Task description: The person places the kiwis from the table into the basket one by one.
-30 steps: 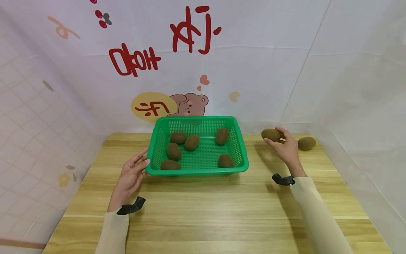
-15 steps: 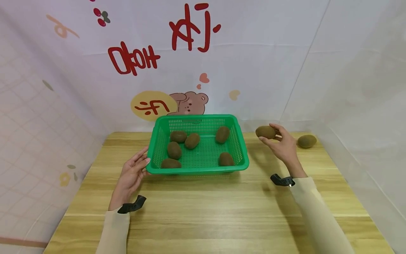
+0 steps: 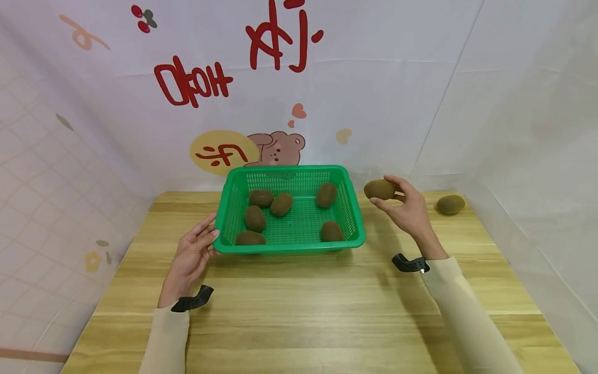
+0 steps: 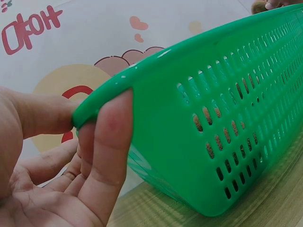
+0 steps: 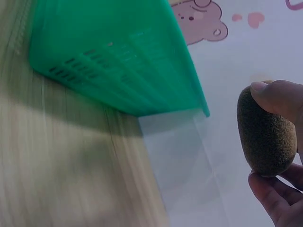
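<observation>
A brown kiwifruit (image 3: 379, 189) is pinched between the thumb and fingers of my right hand (image 3: 407, 209), raised just right of the basket. The right wrist view shows that kiwifruit (image 5: 266, 132) upright in the grip, apart from the basket wall. My left hand (image 3: 190, 258) grips the left front corner of a green plastic basket (image 3: 289, 249); in the left wrist view the thumb and fingers pinch its rim (image 4: 106, 97). Inside lie several kiwifruits, among them one kiwifruit (image 3: 282, 204) near the middle and another kiwifruit (image 3: 326, 195) at the back right.
One more kiwifruit (image 3: 450, 204) lies on the wooden table (image 3: 299, 317) at the back right, beyond my right hand. A white printed cloth (image 3: 392, 104) hangs behind the table and along both sides.
My right hand has carried its kiwifruit left and slightly up, toward the basket's right side. The left hand keeps its hold on the rim. The head view has shifted slightly.
</observation>
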`<state>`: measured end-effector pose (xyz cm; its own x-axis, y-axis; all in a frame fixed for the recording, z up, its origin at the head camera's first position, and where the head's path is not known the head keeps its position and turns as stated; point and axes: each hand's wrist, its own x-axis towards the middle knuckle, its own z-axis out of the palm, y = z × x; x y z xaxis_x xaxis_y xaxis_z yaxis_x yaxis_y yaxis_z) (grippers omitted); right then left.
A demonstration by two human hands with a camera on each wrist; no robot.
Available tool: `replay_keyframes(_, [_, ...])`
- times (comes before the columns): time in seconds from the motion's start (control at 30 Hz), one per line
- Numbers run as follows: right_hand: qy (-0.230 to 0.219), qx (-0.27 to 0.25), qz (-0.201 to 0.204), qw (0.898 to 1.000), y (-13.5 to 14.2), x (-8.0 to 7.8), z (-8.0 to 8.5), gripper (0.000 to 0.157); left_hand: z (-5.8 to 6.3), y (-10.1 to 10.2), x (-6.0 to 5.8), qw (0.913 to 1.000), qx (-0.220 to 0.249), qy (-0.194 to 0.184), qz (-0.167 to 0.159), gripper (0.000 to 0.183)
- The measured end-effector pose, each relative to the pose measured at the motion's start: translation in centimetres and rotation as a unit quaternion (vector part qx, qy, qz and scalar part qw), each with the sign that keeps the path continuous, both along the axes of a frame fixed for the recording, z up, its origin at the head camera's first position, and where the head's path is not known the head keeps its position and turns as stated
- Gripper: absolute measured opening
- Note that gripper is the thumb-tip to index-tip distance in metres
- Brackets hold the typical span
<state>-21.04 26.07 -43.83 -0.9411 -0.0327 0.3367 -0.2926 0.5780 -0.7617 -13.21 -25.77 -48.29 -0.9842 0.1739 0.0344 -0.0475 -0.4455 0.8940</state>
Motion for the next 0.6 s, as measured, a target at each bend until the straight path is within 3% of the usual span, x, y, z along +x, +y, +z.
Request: replay_keyframes(0.6, [0.015,0.001,0.075,0.997,-3.9,0.1,2.1,0.067,0.1,0.0,0.0,1.0,-0.006,-0.002,-0.001,0.066])
